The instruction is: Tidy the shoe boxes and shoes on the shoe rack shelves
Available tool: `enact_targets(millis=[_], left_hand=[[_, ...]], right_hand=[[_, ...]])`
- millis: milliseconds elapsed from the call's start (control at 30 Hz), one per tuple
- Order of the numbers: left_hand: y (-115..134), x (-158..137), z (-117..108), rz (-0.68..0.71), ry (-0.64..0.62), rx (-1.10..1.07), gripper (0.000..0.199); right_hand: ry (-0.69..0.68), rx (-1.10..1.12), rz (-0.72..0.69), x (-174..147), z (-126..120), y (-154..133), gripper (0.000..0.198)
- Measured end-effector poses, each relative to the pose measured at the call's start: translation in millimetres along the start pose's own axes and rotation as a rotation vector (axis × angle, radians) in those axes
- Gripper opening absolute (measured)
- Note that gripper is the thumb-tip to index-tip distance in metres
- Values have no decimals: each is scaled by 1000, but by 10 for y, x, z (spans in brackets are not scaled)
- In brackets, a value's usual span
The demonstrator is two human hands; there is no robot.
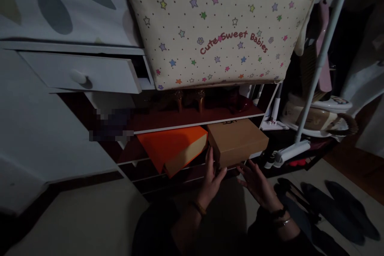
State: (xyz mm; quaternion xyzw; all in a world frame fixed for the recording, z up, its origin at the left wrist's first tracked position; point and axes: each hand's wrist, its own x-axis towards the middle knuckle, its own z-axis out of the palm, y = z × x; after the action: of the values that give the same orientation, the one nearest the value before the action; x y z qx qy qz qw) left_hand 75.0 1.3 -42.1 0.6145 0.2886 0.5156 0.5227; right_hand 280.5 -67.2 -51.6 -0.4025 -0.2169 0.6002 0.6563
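A brown cardboard box (240,140) juts out from a low shelf, with dark lettering partly showing on its top. My left hand (211,178) is at the box's near left corner, thumb and fingers apart; I cannot tell whether it touches the cardboard. Just below the front edge is my right hand (256,182), its fingers spread and nothing in them. Left of the cardboard box lies an orange box (175,146), tilted and sticking out over the shelf edge.
Shoes with gold heels (199,100) stand on the dark red shelf (180,118) above. A star-print fabric bin (225,20) overhangs them. At left a white drawer (81,72) is partly open. A pole (321,52) and slippers (333,208) are on the right.
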Motion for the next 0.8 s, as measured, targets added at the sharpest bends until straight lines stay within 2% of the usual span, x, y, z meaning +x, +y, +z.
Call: enact_targets(millis=[100,200,267,333,433,567,700,800], left_hand=[[-22,11,0,-10,20,-28,90],[-43,13,4,-25,37,-47,89],[-49,8,15,-27,48,-32,86],[-51,0,31,-17,65,5,83],[-45,-6,57,8,83,58,78],[-11,8,73,-2,92,85,73],[-24,69,75,-25,115,54,72],[-122,138,79,-25,136,-4,72]], right_hand=[[151,-165,-78,108,-196,26,79],[379,-331,-331,215,-354,-36,82],[462,-466,-508,285,-379,-138,82],[459,-582,-626,360,-331,-260,81],[386,-633,-700,473,-195,-388,79],[374,-616,-731,566,-116,-366,77],[363,-679,-726,612,-194,-308,77],[334,-687,-703,662,-250,-325,79]])
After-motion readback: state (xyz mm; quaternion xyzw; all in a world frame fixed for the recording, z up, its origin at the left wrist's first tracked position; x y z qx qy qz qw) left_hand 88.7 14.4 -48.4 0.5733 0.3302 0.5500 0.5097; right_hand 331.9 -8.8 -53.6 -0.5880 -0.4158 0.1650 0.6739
